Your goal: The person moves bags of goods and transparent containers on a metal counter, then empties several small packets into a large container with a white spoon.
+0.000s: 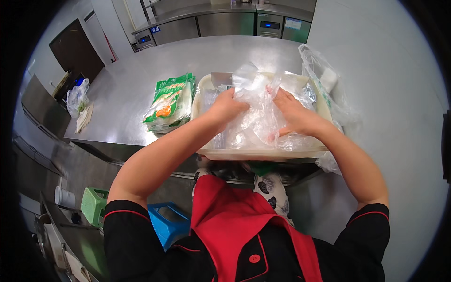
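A crumpled clear plastic bag [255,86] lies bunched over a cream plastic tub [262,154]. My left hand [227,107] grips the bag's left side, thumb toward the middle. On the right, my right hand [294,112] is spread wide against the plastic, with its fingertips showing through the film. Whether those fingers pinch anything is unclear. More clear plastic fills the tub beneath both hands and hides most of its contents. Left of the tub sits a stack of green-and-white printed food packets [171,102], which bear writing.
The tub stands at the near edge of a stainless steel table [119,91], beside a wall [380,88]. A plastic bag with a white item [327,81] rests between tub and wall. Another bag [77,98] and a cloth [84,118] lie far left. Blue [169,222] and green stools [93,206] stand below.
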A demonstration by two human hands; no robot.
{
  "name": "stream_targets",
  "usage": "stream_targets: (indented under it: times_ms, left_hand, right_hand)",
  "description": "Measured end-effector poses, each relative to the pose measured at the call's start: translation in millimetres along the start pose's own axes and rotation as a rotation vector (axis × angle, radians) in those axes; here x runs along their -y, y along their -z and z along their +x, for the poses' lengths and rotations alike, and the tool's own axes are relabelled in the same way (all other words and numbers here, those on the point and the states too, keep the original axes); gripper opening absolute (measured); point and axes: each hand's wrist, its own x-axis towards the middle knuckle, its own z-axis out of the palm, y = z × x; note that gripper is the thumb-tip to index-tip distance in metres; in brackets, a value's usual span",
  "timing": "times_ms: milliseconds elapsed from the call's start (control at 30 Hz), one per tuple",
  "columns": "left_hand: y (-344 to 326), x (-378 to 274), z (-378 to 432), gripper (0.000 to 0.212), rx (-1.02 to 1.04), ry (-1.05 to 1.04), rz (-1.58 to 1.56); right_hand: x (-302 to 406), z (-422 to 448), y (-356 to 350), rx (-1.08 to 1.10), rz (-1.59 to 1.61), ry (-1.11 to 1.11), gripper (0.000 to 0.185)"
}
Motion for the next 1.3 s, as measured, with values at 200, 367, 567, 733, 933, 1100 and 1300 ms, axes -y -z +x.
stream_targets:
  times_ms: [200,367,567,733,933,1100,1300]
  left_hand:
    - [-21,-7,-23,0.024,0.025,-0.281,0.062]
    - [-32,-13,-44,0.019,0.181,-0.65,0.012]
    - [-11,-36,-32,0.029,-0.176,-1.169,0.45]
    - [14,-77,-51,0.068,-0.277,-1.04,0.46]
    - [-12,-61,-33,0.057,-0.068,-0.526,-0.266]
    - [-14,-58,-19,0.034,-0.016,-0.423,-0.595]
    - [-26,-42,-19,0.029,-0.135,-0.46,-0.63]
  right_hand:
    - [16,-10,20,-0.278,0.028,0.021,0.127]
    - [40,-6,38,-0.032,0.524,-0.038,0.073]
    - [17,5,42,-0.292,0.423,-0.017,0.031]
    - [15,-4,108,-0.626,0.697,-0.352,0.036]
    - [49,15,100,-0.608,0.822,-0.206,0.044]
    - [29,22,85,-0.608,0.893,-0.293,0.045]
    - [55,12,69,-0.555,0.896,-0.183,0.064]
